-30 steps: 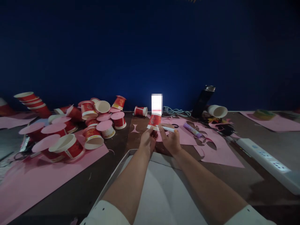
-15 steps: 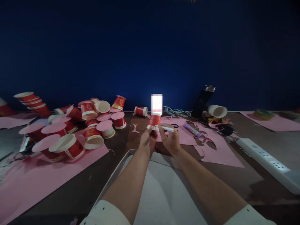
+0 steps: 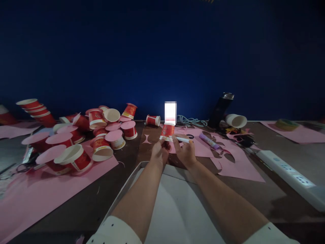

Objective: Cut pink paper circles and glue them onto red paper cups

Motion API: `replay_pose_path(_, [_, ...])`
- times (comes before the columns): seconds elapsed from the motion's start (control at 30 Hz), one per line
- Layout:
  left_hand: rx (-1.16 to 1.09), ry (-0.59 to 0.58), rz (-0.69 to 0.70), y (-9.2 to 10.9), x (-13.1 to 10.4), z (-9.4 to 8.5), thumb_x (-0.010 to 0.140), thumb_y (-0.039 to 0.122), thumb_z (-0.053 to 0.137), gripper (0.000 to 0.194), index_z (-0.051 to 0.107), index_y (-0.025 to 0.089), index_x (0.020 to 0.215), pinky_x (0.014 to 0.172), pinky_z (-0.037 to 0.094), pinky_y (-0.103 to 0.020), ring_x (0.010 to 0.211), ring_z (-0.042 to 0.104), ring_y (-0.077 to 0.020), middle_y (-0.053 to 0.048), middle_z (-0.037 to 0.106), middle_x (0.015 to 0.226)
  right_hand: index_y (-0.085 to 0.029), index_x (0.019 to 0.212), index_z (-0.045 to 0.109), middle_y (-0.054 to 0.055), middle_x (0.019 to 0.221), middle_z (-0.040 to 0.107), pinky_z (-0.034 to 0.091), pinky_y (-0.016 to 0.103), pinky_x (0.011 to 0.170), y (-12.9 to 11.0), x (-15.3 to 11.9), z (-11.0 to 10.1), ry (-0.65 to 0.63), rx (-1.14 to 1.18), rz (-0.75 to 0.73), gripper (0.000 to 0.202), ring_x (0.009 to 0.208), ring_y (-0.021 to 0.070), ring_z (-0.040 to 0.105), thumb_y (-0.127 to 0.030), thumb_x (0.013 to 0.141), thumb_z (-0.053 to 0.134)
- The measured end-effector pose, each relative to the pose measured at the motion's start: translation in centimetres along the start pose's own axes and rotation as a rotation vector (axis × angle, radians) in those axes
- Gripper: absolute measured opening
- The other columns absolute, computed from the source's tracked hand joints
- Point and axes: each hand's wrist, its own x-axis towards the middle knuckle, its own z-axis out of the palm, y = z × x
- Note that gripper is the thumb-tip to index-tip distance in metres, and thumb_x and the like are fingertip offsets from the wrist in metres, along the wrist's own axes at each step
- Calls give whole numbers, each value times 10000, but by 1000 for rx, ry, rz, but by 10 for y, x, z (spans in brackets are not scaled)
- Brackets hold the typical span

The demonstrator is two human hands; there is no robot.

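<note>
A red paper cup [image 3: 168,131] with a white and gold band is held out ahead of me, its band toward me. My left hand [image 3: 159,151] is closed around its near end, partly hiding it. Between the fingers of my right hand [image 3: 186,152] lies a slim white pen [image 3: 183,139], pointing left toward the cup. The right fingertips are close beside the cup; whether they touch it I cannot tell. Beyond the cup stands a bright, blurred-out rectangle [image 3: 170,112].
Several red cups, many with pink paper discs [image 3: 50,154], crowd the left on pink paper [image 3: 50,200]. To the right are cut pink sheets [image 3: 243,169], a purple tube [image 3: 209,141], a dark flask [image 3: 220,110], and a power strip [image 3: 286,173]. A box lid [image 3: 175,200] lies under my forearms.
The whole view has shifted very slightly. Both hands keep their hold on the cup and the pen, with almost no movement.
</note>
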Motion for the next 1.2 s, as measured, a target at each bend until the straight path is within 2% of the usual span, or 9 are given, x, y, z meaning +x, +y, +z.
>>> replay_pose_path(0.43, [-24, -7, -29, 3, -2, -1, 852, 120, 473, 161, 566, 119, 720, 521, 416, -189, 528, 521, -82, -27, 562, 623, -184, 902, 684, 66, 833, 696, 493, 277, 703, 2, 0, 1, -3, 7, 23, 205, 722, 159, 625, -302, 868, 520])
replay_pose_path(1.07, [-79, -41, -68, 6, -2, -5, 837, 138, 477, 159, 561, 117, 704, 540, 461, -222, 533, 521, -95, -34, 567, 613, -183, 891, 687, 68, 865, 697, 489, 274, 698, -1, 0, 1, 2, -16, 32, 199, 703, 151, 622, -302, 863, 530])
replay_pose_path(1.2, [-81, -54, -76, 7, -2, -5, 831, 133, 483, 159, 558, 122, 691, 537, 459, -221, 545, 530, -102, -42, 567, 627, -189, 884, 689, 70, 864, 700, 494, 282, 721, -1, -1, 0, -1, -6, 38, 205, 754, 167, 635, -319, 864, 531])
